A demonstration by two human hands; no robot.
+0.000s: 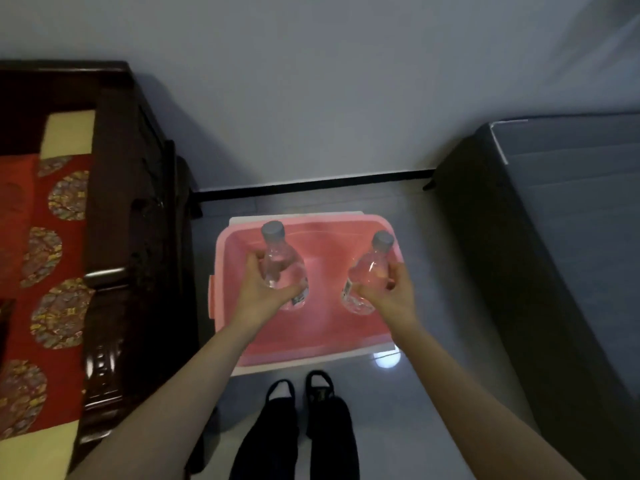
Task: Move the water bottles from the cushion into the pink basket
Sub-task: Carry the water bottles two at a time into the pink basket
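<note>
— While we hold one bottle in each hand, why do we keep them so wide apart over the pink basket [304, 351]?

— So they don't knock together. Our left hand [263, 296] curls round the belly of the left bottle [281, 266], and our right hand [394, 296] grips the right bottle [367, 273] the same way. Each bottle gets its own half of the basket.

— Are they set down yet?

— We cannot tell. Both lie inside the outline of the rim as we look down, but our hands and the clear plastic hide whether the bases touch the bottom.

— Why do we grasp the middle and not the grey caps?

— We judge that a smooth bottle of water swings less when we wrap it low. The caps lean away from us, toward the wall, which suits the angle of our wrists as we reach down.

— And the cushion [52, 244]?

— It lies on the dark wooden seat [114, 237] to our left, well apart from the basket. We see no bottle on the part in view.

— Why is the basket there?

— It stands on the floor [433, 289] just ahead of our shoes [299, 388], so we reach it without stepping.

— What comes next?

— We think we should lower both until they rest, then open our fingers. Letting go early could tip them.
</note>
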